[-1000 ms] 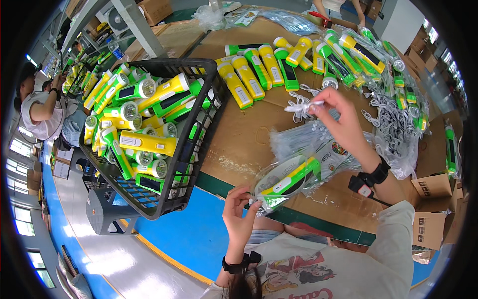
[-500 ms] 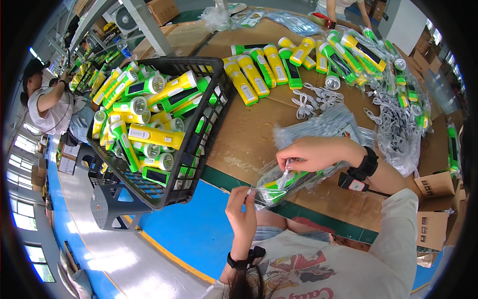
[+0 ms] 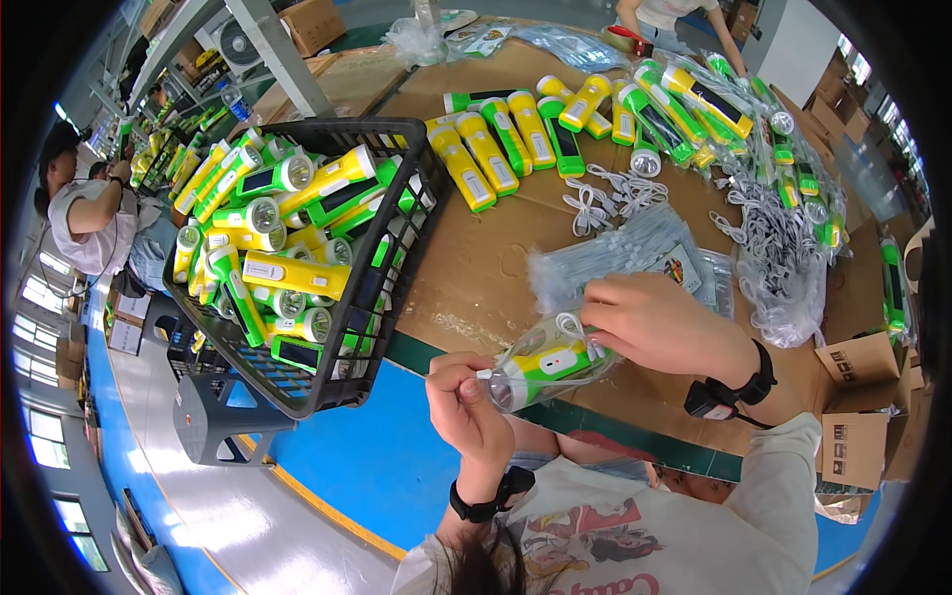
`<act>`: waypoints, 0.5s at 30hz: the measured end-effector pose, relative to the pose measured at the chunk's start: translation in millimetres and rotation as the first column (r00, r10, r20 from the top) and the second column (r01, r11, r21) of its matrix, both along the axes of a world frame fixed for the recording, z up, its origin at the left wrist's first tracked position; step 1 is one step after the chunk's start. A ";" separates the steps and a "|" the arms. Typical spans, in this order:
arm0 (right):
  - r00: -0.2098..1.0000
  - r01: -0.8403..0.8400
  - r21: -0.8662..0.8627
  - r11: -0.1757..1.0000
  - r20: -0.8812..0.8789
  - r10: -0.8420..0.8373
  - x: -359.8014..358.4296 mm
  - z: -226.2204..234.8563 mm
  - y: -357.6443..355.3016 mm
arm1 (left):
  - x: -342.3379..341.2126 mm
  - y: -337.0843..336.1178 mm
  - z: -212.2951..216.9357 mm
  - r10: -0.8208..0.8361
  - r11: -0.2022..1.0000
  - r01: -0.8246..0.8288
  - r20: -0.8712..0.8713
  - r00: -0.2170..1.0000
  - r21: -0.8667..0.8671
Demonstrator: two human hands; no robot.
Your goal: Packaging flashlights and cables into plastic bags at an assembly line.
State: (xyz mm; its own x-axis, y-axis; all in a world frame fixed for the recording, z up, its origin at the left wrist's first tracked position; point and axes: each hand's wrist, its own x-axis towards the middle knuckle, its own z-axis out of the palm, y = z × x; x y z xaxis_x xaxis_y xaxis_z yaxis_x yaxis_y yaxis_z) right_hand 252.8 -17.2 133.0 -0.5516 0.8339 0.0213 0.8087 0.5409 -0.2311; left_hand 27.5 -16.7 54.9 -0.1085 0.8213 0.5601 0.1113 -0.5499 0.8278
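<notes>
Near the centre of the frame, a yellow-and-green flashlight [image 3: 555, 363] lies in a clear plastic bag [image 3: 531, 347], its lens end toward the lower left, above the near edge of the table [image 3: 466, 288]. The left hand [image 3: 464, 402] is closed in a pinch on the bag's left corner, thumb against bent fingers. The right hand [image 3: 650, 322] arches over the bag's right end with its fingers curled in and bunched close together, beside a looped white cable [image 3: 568, 323]; whether those fingertips grip the cable, the bag or both, I cannot tell. Black bands [image 3: 759, 375] circle both wrists. Just above the right hand, a stack of clear bags [image 3: 595, 260] lies on brown cardboard, with tied white cords [image 3: 587, 213] beyond it. Along the upper middle runs a row of loose flashlights [image 3: 486, 159]; at the upper right are bagged flashlights [image 3: 694, 109], and below them a heap of white cables [image 3: 778, 238]. A black basket [image 3: 424, 149] full of similar flashlights fills the left of the frame, next to a grey stool [image 3: 203, 426]. Cardboard boxes [image 3: 853, 451] stand at the right edge. One person [image 3: 89, 213] is at the far left, and another [image 3: 674, 12] at the top right.
</notes>
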 end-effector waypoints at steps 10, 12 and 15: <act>0.894 -0.091 0.265 0.960 -0.402 0.196 -51.6 24.1 1.9 | 1.6 -0.6 8.1 0.050 0.987 -0.048 -0.012 0.999 0.154; 0.892 -0.046 0.291 0.956 -0.419 0.171 -67.0 24.0 6.6 | 0.3 -6.0 8.5 0.034 0.990 -0.033 -0.008 0.999 0.138; 0.842 -0.214 0.454 0.865 -0.363 0.399 -84.7 8.2 21.2 | -2.7 -12.4 11.4 0.000 0.997 -0.010 0.128 0.992 0.080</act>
